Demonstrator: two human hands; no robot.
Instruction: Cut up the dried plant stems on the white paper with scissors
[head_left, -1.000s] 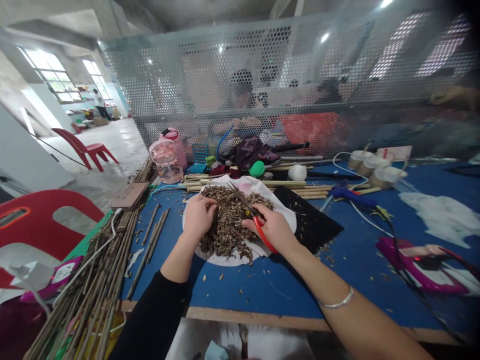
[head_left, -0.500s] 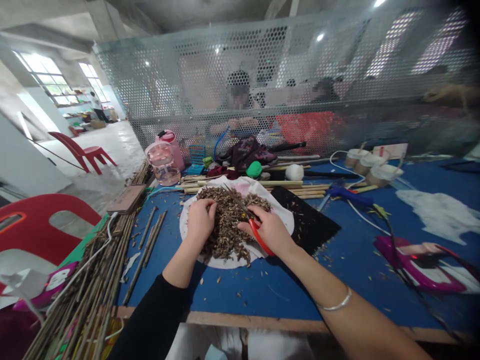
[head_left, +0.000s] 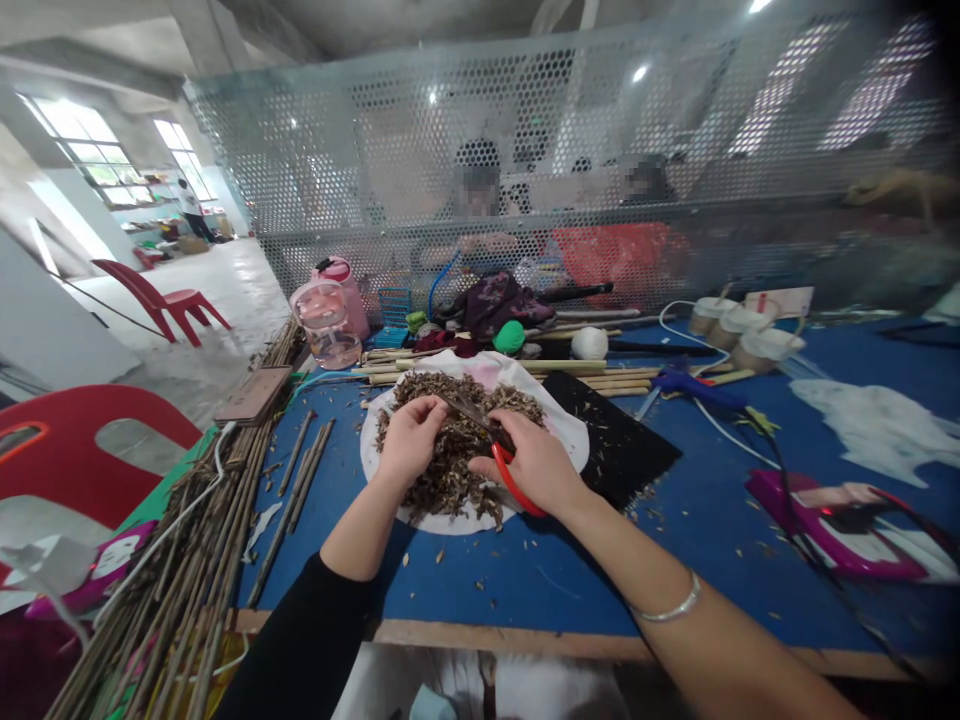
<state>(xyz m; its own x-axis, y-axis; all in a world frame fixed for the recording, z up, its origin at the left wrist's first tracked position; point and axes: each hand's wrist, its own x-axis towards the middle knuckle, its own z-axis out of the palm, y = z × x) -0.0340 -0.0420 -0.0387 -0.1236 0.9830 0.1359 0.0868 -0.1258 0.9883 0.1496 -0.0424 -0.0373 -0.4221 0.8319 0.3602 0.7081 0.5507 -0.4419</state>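
A heap of brown dried plant clippings (head_left: pixel 450 470) lies on a white sheet (head_left: pixel 574 440) on the blue table (head_left: pixel 570 570). My right hand (head_left: pixel 536 465) grips red-handled scissors (head_left: pixel 506 470); their blades point up-left over the heap toward my left hand. My left hand (head_left: pixel 409 440) rests on the left of the heap with its fingers curled, pinching a bit of the plant material near the blade tips.
Long bamboo sticks (head_left: pixel 195 560) lie along the table's left edge. A black mat (head_left: pixel 622 440) lies right of the sheet. A pink jug (head_left: pixel 330 320), a blue glue gun (head_left: pixel 694 388), paper cups (head_left: pixel 742 330) and a magenta tool (head_left: pixel 840 520) are around. People sit behind a perforated screen (head_left: pixel 570 170).
My left hand has shifted right, closer to the scissor blades. My right hand has moved slightly down and left with the scissors, and the blades now lie lower across the heap.
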